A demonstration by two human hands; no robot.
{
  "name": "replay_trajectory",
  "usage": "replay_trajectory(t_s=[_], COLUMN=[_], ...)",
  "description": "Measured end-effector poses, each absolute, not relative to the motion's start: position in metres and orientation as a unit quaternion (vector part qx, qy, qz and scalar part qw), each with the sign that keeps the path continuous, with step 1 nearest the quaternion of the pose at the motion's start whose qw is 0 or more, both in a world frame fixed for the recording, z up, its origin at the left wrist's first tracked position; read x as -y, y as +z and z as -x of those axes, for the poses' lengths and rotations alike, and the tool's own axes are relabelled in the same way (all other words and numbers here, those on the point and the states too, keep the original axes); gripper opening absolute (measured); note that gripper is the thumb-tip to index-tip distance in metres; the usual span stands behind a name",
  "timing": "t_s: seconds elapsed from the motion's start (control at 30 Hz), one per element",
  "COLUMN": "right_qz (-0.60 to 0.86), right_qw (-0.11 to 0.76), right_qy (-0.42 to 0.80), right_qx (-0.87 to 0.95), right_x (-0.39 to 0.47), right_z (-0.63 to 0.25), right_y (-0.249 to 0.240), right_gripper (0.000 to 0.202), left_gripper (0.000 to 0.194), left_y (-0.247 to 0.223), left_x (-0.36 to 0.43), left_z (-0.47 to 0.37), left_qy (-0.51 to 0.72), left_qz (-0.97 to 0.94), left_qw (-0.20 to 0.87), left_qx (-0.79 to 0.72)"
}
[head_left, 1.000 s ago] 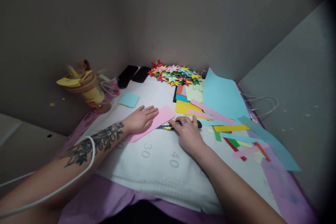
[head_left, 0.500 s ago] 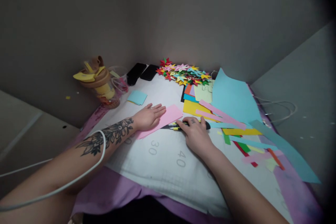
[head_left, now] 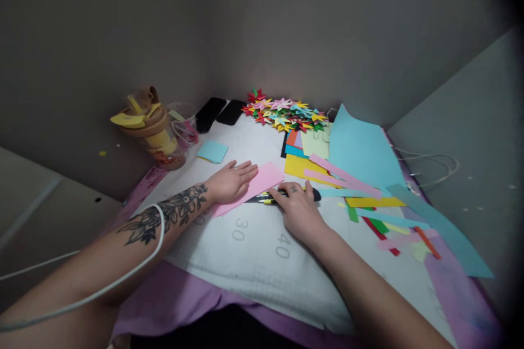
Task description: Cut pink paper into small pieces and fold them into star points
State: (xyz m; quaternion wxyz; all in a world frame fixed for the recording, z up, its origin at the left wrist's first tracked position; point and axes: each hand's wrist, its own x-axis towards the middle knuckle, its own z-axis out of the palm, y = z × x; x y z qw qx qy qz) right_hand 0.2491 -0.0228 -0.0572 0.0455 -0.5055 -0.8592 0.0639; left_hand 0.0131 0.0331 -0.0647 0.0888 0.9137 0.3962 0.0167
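Note:
My left hand lies flat on a folded pink paper, its fingers stretched out and pressing the sheet to the table. My right hand grips a black and yellow utility knife, with the fingers over its handle. The blade end points left, along the near edge of the pink paper and close to my left hand. Whether the blade is inside the fold is hard to see. To the left, behind my left hand, sits a small stack of light blue square papers.
Folded paper stars lie at the back. Coloured sheets, paper strips and a large light blue sheet cover the right side. Two phones, a plastic cup and a brown-lidded tumbler stand back left. A white cable crosses my left forearm.
My right hand has slid a little to the left with the utility knife, along the paper's edge. My left hand stays flat in place. The view has shifted slightly.

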Motion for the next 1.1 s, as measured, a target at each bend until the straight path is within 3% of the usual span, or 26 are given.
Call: replay_trajectory(t_s=[1.1], right_qz=[0.487], right_qw=[0.039], right_qy=[0.058], right_qx=[0.870], right_x=[0.035], right_z=[-0.231], right_y=[-0.057], right_gripper=[0.057], left_gripper=[0.052], left_y=[-0.067], left_x=[-0.030], left_z=[-0.014], left_qy=[0.026], left_qz=[-0.916], left_qw=[0.066], left_qx=[-0.395])
